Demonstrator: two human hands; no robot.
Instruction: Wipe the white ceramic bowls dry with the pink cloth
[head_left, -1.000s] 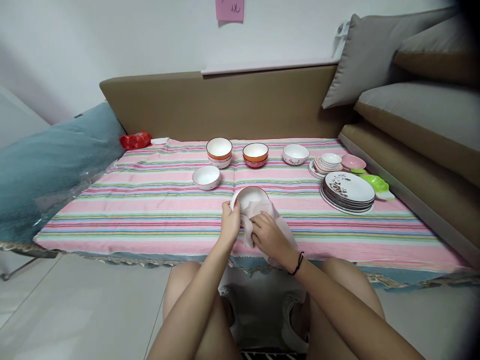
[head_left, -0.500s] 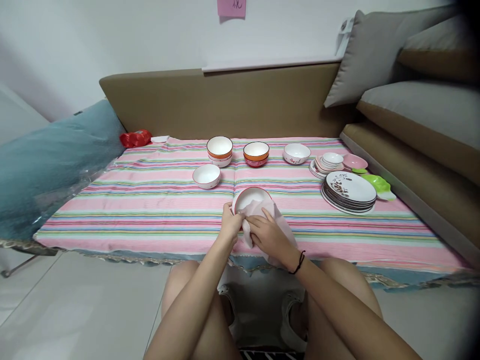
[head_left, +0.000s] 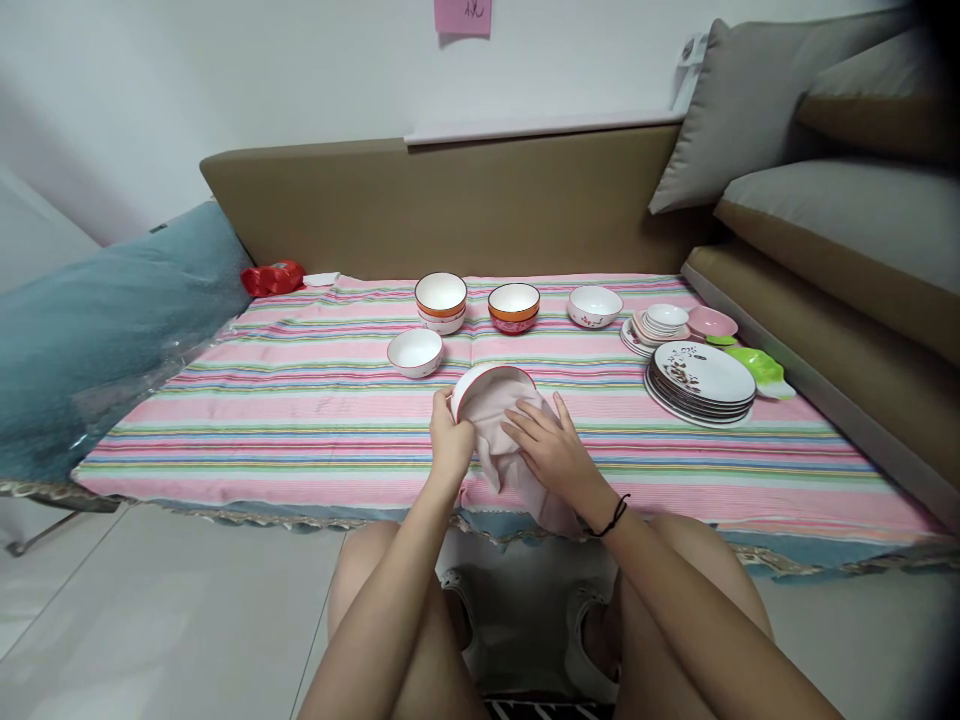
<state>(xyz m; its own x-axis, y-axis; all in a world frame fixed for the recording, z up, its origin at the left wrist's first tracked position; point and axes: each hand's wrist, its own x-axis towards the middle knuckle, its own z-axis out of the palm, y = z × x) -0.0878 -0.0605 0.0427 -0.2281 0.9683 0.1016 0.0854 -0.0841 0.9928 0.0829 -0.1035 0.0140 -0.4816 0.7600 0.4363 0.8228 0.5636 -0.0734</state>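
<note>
Head: held bowl more tilted now

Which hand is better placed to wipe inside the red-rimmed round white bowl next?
Probably the right hand: its extended fingers lie over the pale-pink fabric cloth draped into the red-rimmed round white bowl. The left hand seems better suited to steadying, since its grip already holds the tilted bowl's left side.

Head cam looked forward and down over the knees; bowl sat close, mid-frame, with wall across the top and floor below.
</note>
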